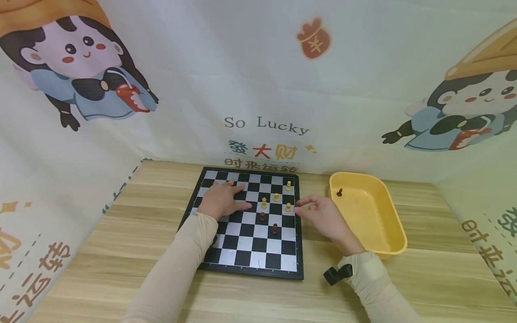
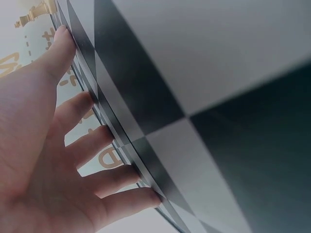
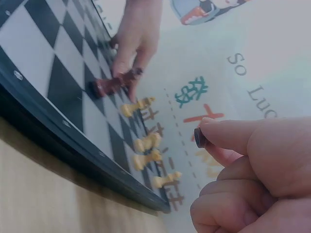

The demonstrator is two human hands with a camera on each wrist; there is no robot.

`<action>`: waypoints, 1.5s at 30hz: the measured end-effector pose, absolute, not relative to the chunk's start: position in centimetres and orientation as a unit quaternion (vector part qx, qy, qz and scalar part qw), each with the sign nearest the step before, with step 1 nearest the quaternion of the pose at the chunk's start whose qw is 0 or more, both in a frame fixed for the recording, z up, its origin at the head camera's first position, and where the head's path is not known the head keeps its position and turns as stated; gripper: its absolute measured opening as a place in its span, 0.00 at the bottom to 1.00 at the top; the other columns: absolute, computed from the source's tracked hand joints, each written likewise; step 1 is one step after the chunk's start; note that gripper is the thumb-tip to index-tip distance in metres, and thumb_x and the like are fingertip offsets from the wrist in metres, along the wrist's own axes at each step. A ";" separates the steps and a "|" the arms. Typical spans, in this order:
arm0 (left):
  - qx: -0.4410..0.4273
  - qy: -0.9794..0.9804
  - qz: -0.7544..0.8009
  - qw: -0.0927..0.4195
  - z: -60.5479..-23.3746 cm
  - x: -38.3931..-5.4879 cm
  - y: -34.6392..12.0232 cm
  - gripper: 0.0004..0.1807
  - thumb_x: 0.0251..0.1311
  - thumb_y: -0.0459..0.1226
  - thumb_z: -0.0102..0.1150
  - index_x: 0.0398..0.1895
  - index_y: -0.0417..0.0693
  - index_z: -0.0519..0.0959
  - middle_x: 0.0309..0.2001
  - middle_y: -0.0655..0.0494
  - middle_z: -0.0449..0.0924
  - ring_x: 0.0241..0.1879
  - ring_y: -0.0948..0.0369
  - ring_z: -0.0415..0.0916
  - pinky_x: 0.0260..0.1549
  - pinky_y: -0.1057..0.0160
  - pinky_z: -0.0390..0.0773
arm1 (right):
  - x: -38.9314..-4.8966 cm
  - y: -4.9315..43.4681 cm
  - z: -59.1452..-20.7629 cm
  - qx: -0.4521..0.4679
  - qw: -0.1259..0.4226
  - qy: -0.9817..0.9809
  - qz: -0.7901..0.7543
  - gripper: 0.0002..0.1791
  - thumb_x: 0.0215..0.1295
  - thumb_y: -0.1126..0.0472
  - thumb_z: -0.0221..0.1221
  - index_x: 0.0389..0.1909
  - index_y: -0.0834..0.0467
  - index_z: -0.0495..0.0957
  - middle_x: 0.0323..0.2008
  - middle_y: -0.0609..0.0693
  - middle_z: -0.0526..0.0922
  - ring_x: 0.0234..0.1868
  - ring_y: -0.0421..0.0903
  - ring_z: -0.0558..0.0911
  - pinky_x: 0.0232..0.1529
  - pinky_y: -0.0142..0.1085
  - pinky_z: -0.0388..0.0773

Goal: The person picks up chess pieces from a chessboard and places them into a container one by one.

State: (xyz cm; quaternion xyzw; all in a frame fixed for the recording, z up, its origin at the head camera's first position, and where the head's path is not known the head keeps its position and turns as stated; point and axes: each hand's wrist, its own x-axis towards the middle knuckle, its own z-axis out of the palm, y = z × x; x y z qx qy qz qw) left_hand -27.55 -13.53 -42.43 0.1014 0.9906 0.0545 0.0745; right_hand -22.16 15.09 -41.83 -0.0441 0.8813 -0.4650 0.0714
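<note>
A black-and-white chessboard lies on the table. My left hand rests on its left part with the fingers spread; the left wrist view shows the fingertips touching the squares. Over the board's right edge, my right hand pinches a small dark red chess piece between thumb and index finger, and only its round base shows clearly. Several cream-yellow chess pieces, one of them a rook-like piece, stand on the right half. Two dark red pieces, one nearer the middle and another, stand closer to me.
Right of the board is a yellow plastic tub with a small dark red chess piece inside, by its far left corner. A wood-grain table carries everything. A printed white cloth hangs behind and at the sides.
</note>
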 end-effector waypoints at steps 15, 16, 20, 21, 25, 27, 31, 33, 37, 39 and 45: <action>0.095 0.991 0.059 0.073 -42.6 -27.5 -13.6 0.44 0.62 0.66 0.59 0.77 0.58 0.66 0.78 0.41 0.61 0.77 0.42 0.60 0.79 0.42 0.58 | -23.2 18.2 -38.9 -0.051 0.046 0.889 -0.452 0.17 0.68 0.52 0.65 0.50 0.59 0.84 0.14 0.40 0.61 0.16 0.40 0.60 0.17 0.29 0.54; 0.096 0.991 0.058 0.073 -42.6 -27.5 -13.6 0.44 0.62 0.66 0.59 0.77 0.58 0.66 0.78 0.41 0.61 0.77 0.42 0.60 0.79 0.42 0.57 | -23.3 18.4 -38.7 -0.050 0.048 0.891 -0.450 0.17 0.68 0.51 0.65 0.50 0.59 0.84 0.14 0.40 0.60 0.16 0.40 0.60 0.17 0.29 0.54; 0.096 0.991 0.056 0.072 -42.6 -27.5 -13.5 0.44 0.62 0.66 0.58 0.77 0.58 0.66 0.78 0.41 0.61 0.77 0.42 0.60 0.79 0.42 0.57 | -23.7 19.2 -38.0 -0.050 0.049 0.897 -0.437 0.20 0.68 0.49 0.65 0.51 0.59 0.83 0.14 0.39 0.59 0.17 0.40 0.59 0.18 0.29 0.55; 0.096 0.991 0.056 0.072 -42.6 -27.5 -13.5 0.44 0.62 0.66 0.58 0.77 0.58 0.66 0.78 0.41 0.61 0.77 0.42 0.60 0.79 0.42 0.58 | -23.7 19.4 -37.8 -0.051 0.048 0.898 -0.433 0.20 0.68 0.48 0.64 0.51 0.59 0.83 0.14 0.39 0.59 0.17 0.40 0.59 0.18 0.29 0.55; 0.096 0.991 0.055 0.073 -42.6 -27.5 -13.5 0.44 0.62 0.67 0.58 0.77 0.58 0.65 0.78 0.41 0.61 0.78 0.42 0.60 0.79 0.42 0.58 | -24.1 20.2 -36.9 -0.057 0.041 0.905 -0.420 0.21 0.68 0.48 0.64 0.51 0.60 0.83 0.15 0.40 0.60 0.16 0.39 0.60 0.18 0.29 0.56; 0.095 0.991 0.054 0.073 -42.6 -27.5 -13.5 0.44 0.62 0.67 0.58 0.77 0.59 0.65 0.78 0.41 0.61 0.77 0.42 0.60 0.79 0.42 0.58 | -24.4 20.6 -36.4 -0.058 0.039 0.906 -0.418 0.21 0.69 0.48 0.64 0.51 0.61 0.82 0.14 0.40 0.61 0.16 0.39 0.61 0.17 0.29 0.56; 0.093 0.991 0.053 0.074 -42.6 -27.5 -13.5 0.45 0.61 0.67 0.58 0.77 0.58 0.65 0.78 0.41 0.61 0.77 0.42 0.60 0.79 0.42 0.57 | -24.8 21.3 -35.5 -0.060 0.039 0.908 -0.412 0.23 0.70 0.48 0.63 0.53 0.63 0.81 0.19 0.41 0.72 0.22 0.41 0.68 0.20 0.30 0.63; 0.094 0.992 0.052 0.073 -42.6 -27.5 -13.5 0.44 0.61 0.67 0.59 0.77 0.58 0.65 0.78 0.41 0.61 0.77 0.42 0.60 0.79 0.42 0.57 | -25.0 21.7 -35.0 -0.062 0.039 0.911 -0.406 0.25 0.70 0.47 0.62 0.54 0.63 0.80 0.25 0.42 0.78 0.26 0.41 0.71 0.24 0.31 0.66; 0.095 0.991 0.052 0.074 -42.6 -27.5 -13.5 0.44 0.62 0.66 0.59 0.77 0.57 0.66 0.78 0.41 0.61 0.77 0.42 0.60 0.79 0.42 0.57 | -25.6 22.3 -34.5 -0.068 0.040 0.913 -0.401 0.25 0.70 0.47 0.62 0.55 0.64 0.80 0.22 0.40 0.72 0.22 0.39 0.65 0.22 0.31 0.63; 0.097 0.991 0.051 0.071 -42.6 -27.5 -13.5 0.44 0.62 0.66 0.59 0.77 0.57 0.66 0.77 0.40 0.62 0.77 0.42 0.61 0.79 0.42 0.58 | -25.9 22.6 -34.2 -0.069 0.044 0.913 -0.399 0.24 0.70 0.48 0.62 0.54 0.64 0.80 0.16 0.38 0.66 0.18 0.37 0.61 0.19 0.31 0.60; 0.100 0.991 0.052 0.066 -42.5 -27.4 -13.5 0.43 0.62 0.66 0.59 0.76 0.57 0.67 0.77 0.41 0.63 0.77 0.43 0.62 0.79 0.42 0.57 | -26.7 23.6 -34.0 -0.064 0.058 0.914 -0.397 0.21 0.71 0.50 0.61 0.53 0.63 0.81 0.24 0.42 0.83 0.26 0.39 0.73 0.27 0.30 0.69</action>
